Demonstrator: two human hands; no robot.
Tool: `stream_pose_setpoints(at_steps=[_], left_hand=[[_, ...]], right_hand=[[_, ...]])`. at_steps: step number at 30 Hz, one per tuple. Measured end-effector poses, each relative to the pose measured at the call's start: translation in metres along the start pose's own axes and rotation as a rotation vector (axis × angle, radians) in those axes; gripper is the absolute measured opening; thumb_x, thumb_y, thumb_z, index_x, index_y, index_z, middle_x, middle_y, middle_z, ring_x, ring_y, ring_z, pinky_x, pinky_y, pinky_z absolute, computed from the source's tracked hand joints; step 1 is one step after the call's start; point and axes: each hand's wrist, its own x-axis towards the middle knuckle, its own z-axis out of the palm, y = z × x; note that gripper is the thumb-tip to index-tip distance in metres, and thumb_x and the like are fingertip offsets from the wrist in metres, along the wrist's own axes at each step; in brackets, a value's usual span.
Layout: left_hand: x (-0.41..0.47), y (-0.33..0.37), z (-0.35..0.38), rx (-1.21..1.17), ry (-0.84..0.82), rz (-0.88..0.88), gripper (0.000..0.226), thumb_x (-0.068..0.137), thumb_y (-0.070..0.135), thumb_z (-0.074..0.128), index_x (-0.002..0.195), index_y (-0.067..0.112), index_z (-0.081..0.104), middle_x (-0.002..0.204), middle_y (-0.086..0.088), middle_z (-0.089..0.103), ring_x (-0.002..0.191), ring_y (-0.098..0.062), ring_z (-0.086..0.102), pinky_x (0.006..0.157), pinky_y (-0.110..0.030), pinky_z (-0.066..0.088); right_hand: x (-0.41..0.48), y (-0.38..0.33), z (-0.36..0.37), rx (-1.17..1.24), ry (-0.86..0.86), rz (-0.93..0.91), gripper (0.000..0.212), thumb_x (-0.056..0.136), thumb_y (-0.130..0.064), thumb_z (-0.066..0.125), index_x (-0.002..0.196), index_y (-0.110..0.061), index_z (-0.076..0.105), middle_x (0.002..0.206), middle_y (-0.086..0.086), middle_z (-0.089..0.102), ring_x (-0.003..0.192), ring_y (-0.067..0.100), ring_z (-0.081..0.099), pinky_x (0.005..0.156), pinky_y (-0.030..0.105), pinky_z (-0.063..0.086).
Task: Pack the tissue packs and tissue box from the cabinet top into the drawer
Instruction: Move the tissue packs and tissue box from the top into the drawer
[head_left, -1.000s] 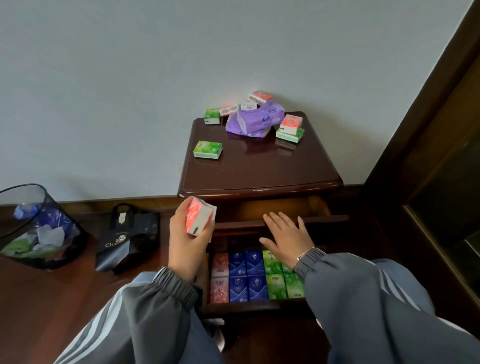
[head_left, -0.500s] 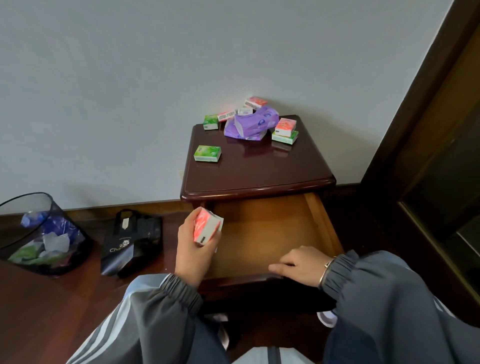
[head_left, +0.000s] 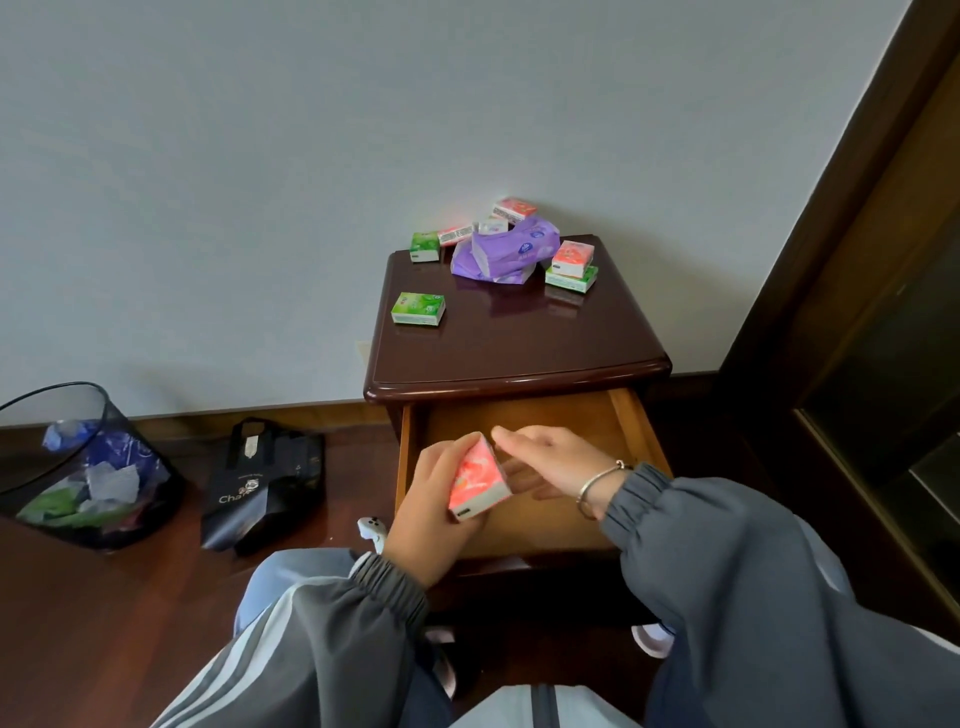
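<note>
Eight small tissue packs show in all. Seven lie on the cabinet top (head_left: 493, 343): three green, three red and one white-and-blue. The front green pack (head_left: 418, 308) lies alone toward the front left. The back green pack (head_left: 425, 246) sits at the back left corner. The red-edged pack (head_left: 455, 234) and the white-and-blue pack (head_left: 492, 225) are in a row just beside it along the wall, and the rear red pack (head_left: 514, 209) is farthest back. At the right, the stacked red pack (head_left: 572, 258) rests on the lower green pack (head_left: 571, 278). One purple tissue box (head_left: 506, 249), soft and crumpled, sits between these groups.

The eighth, the held red pack (head_left: 478, 478), is in the left hand (head_left: 426, 504), whose fingers curl round it and hold it tilted above the open drawer (head_left: 519, 415). The right hand (head_left: 556, 457) hovers just beside it over the drawer, fingers straight and holding nothing. Whether they touch the pack cannot be told. One bracelet (head_left: 597, 483) circles the right wrist.

On the floor left of the cabinet stand one black bag (head_left: 265, 483) and one dark bin (head_left: 78, 467) holding crumpled wrappers.
</note>
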Motion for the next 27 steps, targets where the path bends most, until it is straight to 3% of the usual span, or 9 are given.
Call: stream_pose_setpoints(at_steps=[3, 5, 8, 12, 14, 17, 21, 24, 27], left_hand=[[0.006, 0.003, -0.003, 0.128, -0.066, 0.022, 0.074, 0.081, 0.022, 0.072, 0.143, 0.026, 0.032, 0.135, 0.006, 0.035, 0.115, -0.006, 0.047, 0.090, -0.011, 0.043], [0.008, 0.003, -0.005, 0.148, -0.083, 0.013, 0.080, 0.080, 0.023, 0.073, 0.146, 0.025, 0.027, 0.141, 0.006, 0.030, 0.119, -0.006, 0.045, 0.089, -0.011, 0.043], [0.009, 0.000, -0.006, 0.055, 0.026, -0.084, 0.088, 0.075, 0.023, 0.079, 0.146, 0.014, 0.027, 0.145, 0.000, 0.026, 0.130, -0.008, 0.035, 0.099, -0.013, 0.035], [-0.001, -0.003, -0.001, -0.051, 0.054, -0.243, 0.103, 0.068, 0.021, 0.085, 0.147, 0.012, 0.020, 0.146, -0.003, 0.027, 0.137, -0.012, 0.029, 0.112, -0.025, 0.030], [-0.009, -0.005, 0.002, -0.212, -0.016, -0.313, 0.109, 0.065, 0.013, 0.086, 0.148, 0.014, 0.015, 0.144, 0.002, 0.030, 0.132, -0.012, 0.039, 0.108, -0.029, 0.041], [-0.015, -0.015, -0.005, -0.337, -0.072, -0.394, 0.105, 0.069, 0.014, 0.084, 0.148, 0.022, 0.016, 0.139, 0.017, 0.027, 0.129, -0.004, 0.037, 0.098, -0.016, 0.042], [-0.018, -0.045, -0.018, -0.089, 0.141, -0.617, 0.069, 0.086, 0.025, 0.068, 0.144, 0.013, 0.033, 0.142, 0.000, 0.039, 0.135, -0.018, 0.035, 0.113, -0.039, 0.030], [-0.021, -0.061, -0.017, -0.045, 0.087, -0.837, 0.051, 0.098, 0.028, 0.047, 0.145, 0.013, 0.036, 0.145, -0.015, 0.043, 0.134, -0.026, 0.040, 0.109, -0.032, 0.033], [-0.021, -0.068, -0.015, 0.003, 0.064, -0.823, 0.040, 0.100, 0.021, 0.037, 0.138, 0.012, 0.046, 0.140, -0.016, 0.050, 0.137, -0.027, 0.036, 0.102, -0.026, 0.034]], right_hand=[[0.003, -0.004, 0.013, 0.008, 0.044, 0.045, 0.040, 0.077, -0.055, 0.065, 0.100, -0.023, 0.063, 0.100, -0.002, 0.069, 0.093, 0.013, 0.066, 0.075, 0.029, 0.057], [0.005, -0.002, 0.016, 0.161, 0.013, 0.125, 0.033, 0.077, -0.038, 0.073, 0.102, -0.019, 0.061, 0.098, 0.000, 0.070, 0.091, 0.014, 0.068, 0.075, 0.031, 0.059], [0.010, 0.006, 0.019, 0.531, -0.021, 0.222, 0.036, 0.080, -0.021, 0.073, 0.112, -0.010, 0.060, 0.105, 0.008, 0.070, 0.097, 0.020, 0.068, 0.083, 0.038, 0.057], [0.018, 0.021, 0.032, 0.657, -0.008, 0.259, 0.033, 0.080, -0.021, 0.072, 0.110, -0.010, 0.060, 0.109, 0.010, 0.068, 0.102, 0.026, 0.064, 0.076, 0.039, 0.055], [0.024, 0.027, 0.039, 0.645, 0.014, 0.241, 0.031, 0.080, -0.019, 0.072, 0.106, -0.010, 0.060, 0.105, 0.010, 0.069, 0.096, 0.024, 0.066, 0.067, 0.035, 0.056], [0.036, 0.037, 0.039, 0.610, 0.096, 0.205, 0.031, 0.080, -0.018, 0.072, 0.105, -0.006, 0.060, 0.098, 0.010, 0.071, 0.089, 0.022, 0.069, 0.065, 0.035, 0.058], [0.057, 0.047, 0.037, 0.370, 0.102, 0.231, 0.035, 0.080, -0.021, 0.072, 0.110, -0.010, 0.057, 0.099, 0.006, 0.070, 0.086, 0.016, 0.068, 0.065, 0.029, 0.057], [0.071, 0.051, 0.051, 0.080, 0.008, 0.273, 0.029, 0.082, -0.026, 0.069, 0.106, -0.014, 0.056, 0.101, 0.002, 0.068, 0.084, 0.013, 0.066, 0.065, 0.025, 0.055], [0.084, 0.055, 0.069, 0.073, -0.012, 0.318, 0.030, 0.084, -0.019, 0.068, 0.108, -0.010, 0.054, 0.110, 0.007, 0.065, 0.081, 0.014, 0.065, 0.061, 0.026, 0.056]])
